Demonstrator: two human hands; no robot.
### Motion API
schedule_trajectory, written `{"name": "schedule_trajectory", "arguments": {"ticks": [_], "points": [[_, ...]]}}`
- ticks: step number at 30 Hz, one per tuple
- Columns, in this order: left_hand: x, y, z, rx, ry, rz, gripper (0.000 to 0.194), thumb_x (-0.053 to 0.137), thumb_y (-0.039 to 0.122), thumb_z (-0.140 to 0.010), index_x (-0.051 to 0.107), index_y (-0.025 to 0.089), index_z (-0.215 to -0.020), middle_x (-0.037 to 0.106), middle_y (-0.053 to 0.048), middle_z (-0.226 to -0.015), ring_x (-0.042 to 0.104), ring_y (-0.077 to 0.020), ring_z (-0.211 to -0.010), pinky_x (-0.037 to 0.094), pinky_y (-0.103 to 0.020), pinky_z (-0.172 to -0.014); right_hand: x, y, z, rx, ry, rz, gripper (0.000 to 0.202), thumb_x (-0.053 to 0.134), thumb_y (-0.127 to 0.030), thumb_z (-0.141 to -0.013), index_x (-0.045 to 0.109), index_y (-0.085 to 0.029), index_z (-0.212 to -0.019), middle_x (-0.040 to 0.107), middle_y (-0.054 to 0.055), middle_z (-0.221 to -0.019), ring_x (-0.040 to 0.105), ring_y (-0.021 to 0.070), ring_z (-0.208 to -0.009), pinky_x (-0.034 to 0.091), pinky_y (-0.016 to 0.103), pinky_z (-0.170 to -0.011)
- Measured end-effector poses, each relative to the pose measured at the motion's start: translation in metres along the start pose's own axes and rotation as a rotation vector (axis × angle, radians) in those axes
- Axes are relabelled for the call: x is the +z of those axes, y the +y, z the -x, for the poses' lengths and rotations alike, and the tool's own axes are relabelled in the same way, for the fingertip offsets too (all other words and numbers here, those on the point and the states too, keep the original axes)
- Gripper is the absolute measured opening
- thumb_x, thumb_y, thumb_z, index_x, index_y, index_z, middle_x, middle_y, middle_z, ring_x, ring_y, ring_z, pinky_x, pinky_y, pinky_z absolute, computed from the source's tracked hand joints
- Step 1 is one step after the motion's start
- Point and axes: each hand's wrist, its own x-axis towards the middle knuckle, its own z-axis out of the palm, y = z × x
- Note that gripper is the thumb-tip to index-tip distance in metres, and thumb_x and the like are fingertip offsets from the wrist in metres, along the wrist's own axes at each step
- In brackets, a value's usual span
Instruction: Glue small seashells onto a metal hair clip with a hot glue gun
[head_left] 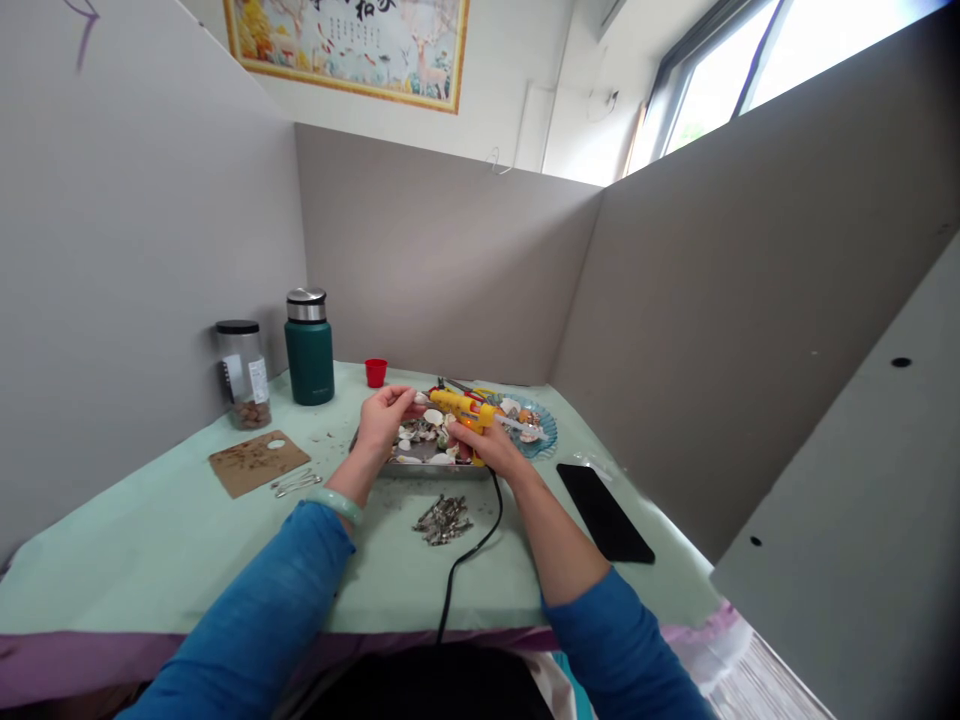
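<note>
My right hand (484, 443) is wrapped round the handle of a yellow hot glue gun (466, 407). A clear glue stick (523, 427) pokes out of its back end, and its black cord (471, 552) runs down to the table's front edge. The nozzle points left, close to my left hand (386, 415). Between the thumb and fingers of that hand I pinch a small whitish seashell (421, 398). Both hands are above a metal tray (431, 470) with white and brown shells (433, 418) in it.
Small metal clips (442, 520) lie in front of the tray. Right are a blue glass plate (551, 432) with shells and a black phone (606, 512). Left stand a green flask (309, 350), a jar (244, 385), a red cup (376, 373) and brown cardboard (251, 465).
</note>
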Motion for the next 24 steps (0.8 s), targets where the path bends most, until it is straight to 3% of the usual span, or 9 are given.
{"name": "schedule_trajectory", "arguments": {"ticks": [18, 24], "points": [[0.001, 0.003, 0.003, 0.032, -0.014, -0.045, 0.035, 0.075, 0.036, -0.059, 0.059, 0.012, -0.078, 0.064, -0.001, -0.061, 0.064, -0.0155, -0.057, 0.054, -0.031, -0.067, 0.0006, -0.0011, -0.0008, 0.007, 0.014, 0.048, 0.035, 0.06, -0.049, -0.075, 0.06, -0.016, -0.085, 0.059, -0.001, -0.06, 0.046, 0.0077, -0.042, 0.039, 0.02, -0.042], [0.0011, 0.0048, 0.0036, 0.025, -0.008, -0.058, 0.037, 0.075, 0.038, -0.058, 0.058, 0.012, -0.078, 0.063, 0.0, -0.059, 0.063, -0.0149, -0.056, 0.053, -0.029, -0.065, 0.0, -0.0052, -0.0001, 0.027, 0.017, 0.079, 0.037, 0.06, -0.051, -0.075, 0.06, -0.015, -0.084, 0.054, -0.003, -0.051, 0.045, 0.008, -0.041, 0.037, 0.02, -0.041]]}}
